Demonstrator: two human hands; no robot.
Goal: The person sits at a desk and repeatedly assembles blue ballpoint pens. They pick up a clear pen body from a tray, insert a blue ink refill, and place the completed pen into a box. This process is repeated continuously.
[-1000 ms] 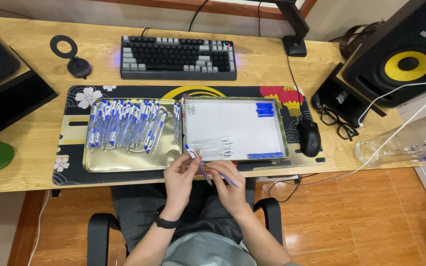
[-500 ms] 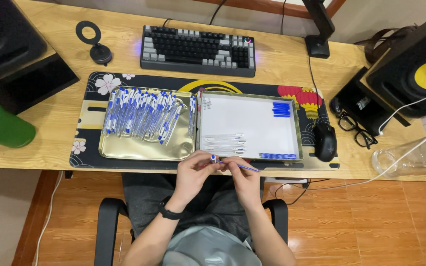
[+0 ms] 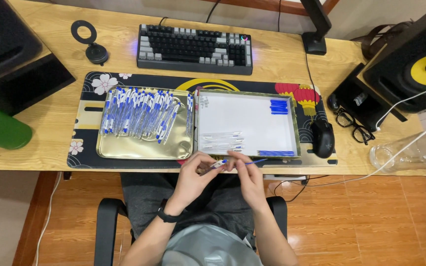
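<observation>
Wooden desk [image 3: 50,123]: keyboard [image 3: 195,48] at back edge, mouse [image 3: 323,138] beside white tray [image 3: 245,123] holding blue caps and clear barrels; gold tray [image 3: 144,143] holds assembled pens [image 3: 139,114]. At front edge, left hand [image 3: 195,176] pinches what looks like a pen barrel [image 3: 218,164], right hand [image 3: 245,175] pinches thin blue refill [image 3: 251,161].

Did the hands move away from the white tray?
Yes. The hands, once over the white tray's near edge, now sit just below it, off the desk edge.

Hands [image 3: 223,172] dropped below desk edge [image 3: 124,165], refill [image 3: 250,161] out.

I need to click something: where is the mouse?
In the head view the black mouse lies on the desk mat's right end, just right of the white tray and left of the glasses.
</observation>
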